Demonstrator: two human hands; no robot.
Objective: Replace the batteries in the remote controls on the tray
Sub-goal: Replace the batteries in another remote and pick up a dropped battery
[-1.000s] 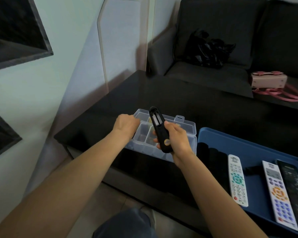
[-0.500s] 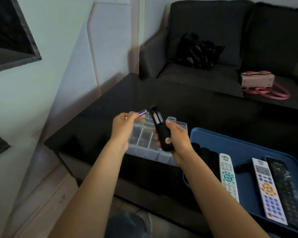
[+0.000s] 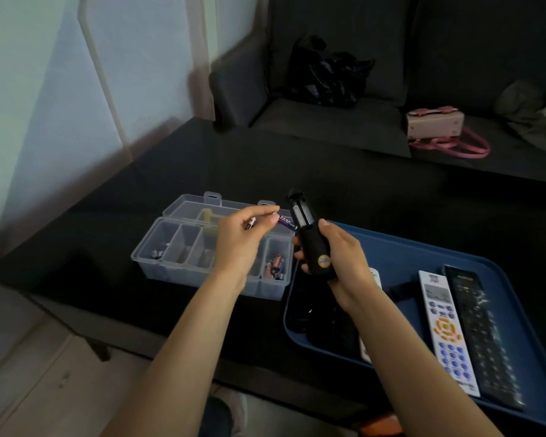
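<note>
Centre of frame: right hand (image 3: 334, 263) is gripping a black remote (image 3: 309, 238), fingers and thumb curled round its lower half. The remote is pointing up and away, back side toward the camera, battery bay uncovered at its upper end. Just left of it, the left hand (image 3: 243, 238) is pinching a purple battery (image 3: 287, 223) between thumb and fingertips, one end of the battery lying just beside the open bay; touching or not, cannot tell. A second small battery (image 3: 251, 223) seems to be sitting deeper in the same hand, though blur is making this uncertain.

Below and behind the left hand: a clear plastic organiser box (image 3: 183, 247) is sitting on the black table (image 3: 202, 159), lid open toward the upper part of the frame. Loose batteries are lying in its far-left and far-right compartments.

Lower right of frame: a blue tray (image 3: 423, 247) is resting on the table, just beside the box. On it are lying a white remote (image 3: 445, 329) with orange and blue buttons and, touching its right side, a dark remote (image 3: 483, 335). Another white remote (image 3: 375, 275) is showing partly behind the right wrist.

Upper right: a pink handbag (image 3: 435, 124) is sitting on a dark sofa (image 3: 344, 121), well apart from a black bag (image 3: 325, 74) near the top centre.
</note>
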